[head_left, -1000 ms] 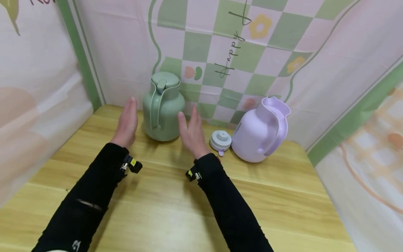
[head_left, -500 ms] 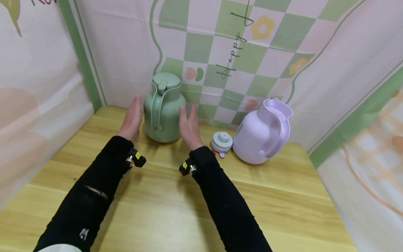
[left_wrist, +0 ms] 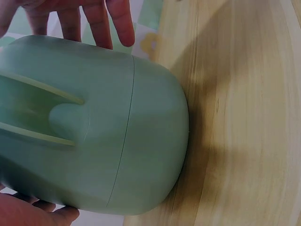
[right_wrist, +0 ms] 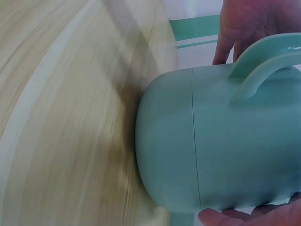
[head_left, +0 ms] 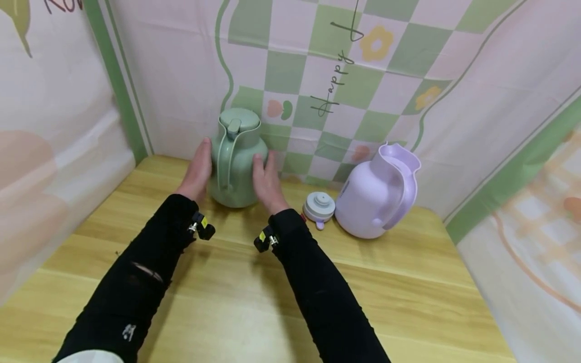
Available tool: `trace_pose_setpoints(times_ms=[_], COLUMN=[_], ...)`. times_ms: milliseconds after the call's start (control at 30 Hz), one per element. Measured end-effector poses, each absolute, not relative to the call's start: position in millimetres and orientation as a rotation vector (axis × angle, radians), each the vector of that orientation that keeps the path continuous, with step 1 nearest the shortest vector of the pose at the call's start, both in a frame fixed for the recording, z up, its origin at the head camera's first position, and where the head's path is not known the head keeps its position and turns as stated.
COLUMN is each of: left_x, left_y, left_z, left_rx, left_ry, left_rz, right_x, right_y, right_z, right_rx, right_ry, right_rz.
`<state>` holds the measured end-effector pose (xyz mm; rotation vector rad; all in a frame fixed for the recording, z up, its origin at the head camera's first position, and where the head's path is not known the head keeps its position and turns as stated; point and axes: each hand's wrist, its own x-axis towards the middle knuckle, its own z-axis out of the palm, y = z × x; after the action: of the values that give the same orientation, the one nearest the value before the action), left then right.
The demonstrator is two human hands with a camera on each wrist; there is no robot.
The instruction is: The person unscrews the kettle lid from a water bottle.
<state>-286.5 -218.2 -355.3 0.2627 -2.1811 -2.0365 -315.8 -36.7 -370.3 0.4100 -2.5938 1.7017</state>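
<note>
A sage-green thermos jug stands upright on the table near the back wall, handle facing me and lid on. My left hand lies along its left side with the fingers mostly straight. On the opposite side, my right hand touches the body with thumb and fingers extended. The left wrist view shows the jug's lower body between both hands. From the right wrist, its handle and rounded base are visible. The far side of the jug is hidden.
To the right stands a lilac jug, with its top uncovered. Just left of it, a grey stopper with a lilac tab lies on the wooden table. A checked printed cloth hangs close behind the jugs.
Both hands have moved inward from either side of the green jug and now reach its sides. The lilac jug and the stopper have stayed in place.
</note>
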Motion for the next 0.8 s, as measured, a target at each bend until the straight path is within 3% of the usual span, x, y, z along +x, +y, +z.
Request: trace_pose_setpoints(times_ms=[800], left_x=[-282.1], left_y=[-212.3], left_z=[-360.3], left_rx=[0.217], left_ry=[-2.273], left_rz=[-1.816], right_x=[-311.3], right_y=[-30.7], right_z=[-372.1], right_rx=[0.442], right_ry=[-2.613], right_rz=[1.679])
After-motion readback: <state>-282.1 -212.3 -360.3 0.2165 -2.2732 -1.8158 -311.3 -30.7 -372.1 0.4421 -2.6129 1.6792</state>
